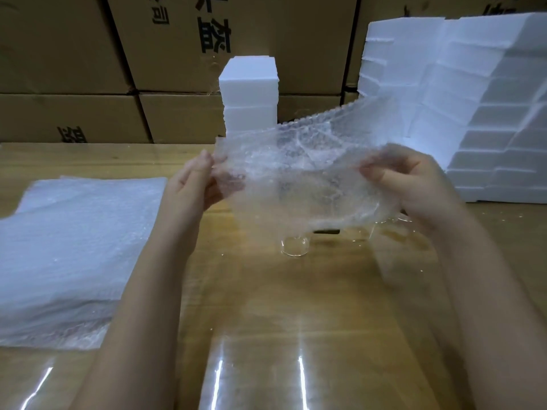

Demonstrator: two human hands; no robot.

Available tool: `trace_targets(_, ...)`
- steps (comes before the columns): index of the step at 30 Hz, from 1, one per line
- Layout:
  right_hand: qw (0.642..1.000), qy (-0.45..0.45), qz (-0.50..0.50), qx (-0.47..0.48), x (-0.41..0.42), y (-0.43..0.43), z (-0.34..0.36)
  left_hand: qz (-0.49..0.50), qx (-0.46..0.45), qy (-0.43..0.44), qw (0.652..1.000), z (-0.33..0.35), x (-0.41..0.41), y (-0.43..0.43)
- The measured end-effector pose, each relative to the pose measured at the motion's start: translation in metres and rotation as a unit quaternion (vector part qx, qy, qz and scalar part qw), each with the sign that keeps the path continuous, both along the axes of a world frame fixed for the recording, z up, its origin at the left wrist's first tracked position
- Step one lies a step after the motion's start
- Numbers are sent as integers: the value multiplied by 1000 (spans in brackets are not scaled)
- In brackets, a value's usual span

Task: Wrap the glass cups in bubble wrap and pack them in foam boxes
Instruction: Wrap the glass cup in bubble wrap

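Note:
A clear sheet of bubble wrap [299,164] hangs in the air above the table, stretched between both hands. My left hand [195,184] pinches its left edge. My right hand [414,184] grips its right edge with curled fingers. Below the sheet, a clear glass cup [294,247] stands on the table, its upper part hidden behind the wrap. More glass cups [381,223] show blurred behind the sheet's lower right corner. A stack of white foam boxes [250,99] stands at the back centre.
A thick pile of bubble wrap sheets [65,255] lies on the left of the glossy wooden table [281,321]. A large stepped stack of foam boxes [479,113] fills the right back. Brown cardboard cartons [88,54] form a wall behind the table.

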State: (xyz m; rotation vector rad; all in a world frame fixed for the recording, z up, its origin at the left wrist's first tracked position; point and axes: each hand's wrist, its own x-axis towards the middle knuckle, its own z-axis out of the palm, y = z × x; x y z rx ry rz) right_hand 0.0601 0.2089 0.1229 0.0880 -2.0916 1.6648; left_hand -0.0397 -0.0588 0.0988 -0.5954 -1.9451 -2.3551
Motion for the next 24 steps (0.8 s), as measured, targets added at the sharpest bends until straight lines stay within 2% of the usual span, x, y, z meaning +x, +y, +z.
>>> trace_targets(2, 999, 45, -18, 2, 6, -4, 7, -51, 57, -28, 997, 2, -3, -4)
trace_targets(4, 991, 107, -25, 75, 12, -8, 15, -66, 85, -43, 993, 3, -4, -3)
trace_targets(6, 977, 161, 3, 142, 16, -16, 21, -9, 25, -55, 998, 0, -5, 3)
trace_targets(7, 975, 169, 10, 141, 16, -20, 23, 15, -24, -73, 997, -2, -4, 7)
trace_targets(8, 975, 180, 9, 128, 15, -23, 23, 9, -70, -105, 992, -5, -2, 10)
trace_targets(10, 976, 189, 4, 111, 12, -27, 21, -84, -128, -170, 973, -10, 4, 15)
trace_targets(12, 981, 164, 12, 107, 9, -29, 16, -168, -131, -198, 957, -14, 9, 17)
trace_targets(14, 988, 144, -5, 55, 6, -25, 12, -185, -107, -179, 960, -16, 11, 19)
trace_targets(15, 991, 124, -25, -33, 4, -26, 12, -164, -88, -166, 968, -17, 10, 21)
trace_targets(17, 969, 55, -62, -234, -2, -19, 11, -105, -64, -136, 983, -16, 7, 21)
trace_targets(18, 959, 7, -71, -273, -4, -14, 9, -81, -65, -119, 987, -15, 5, 20)
trace_targets(19, 959, -49, -60, -273, -4, -10, 8, -61, -72, -105, 990, -15, 4, 19)
trace_targets(21, 969, -139, 15, -206, -1, -1, 4, -32, -82, -89, 992, -13, 3, 14)
trace_targets(24, 975, -197, 66, -81, -1, 5, -4, -5, -81, -80, 994, -10, 3, 10)
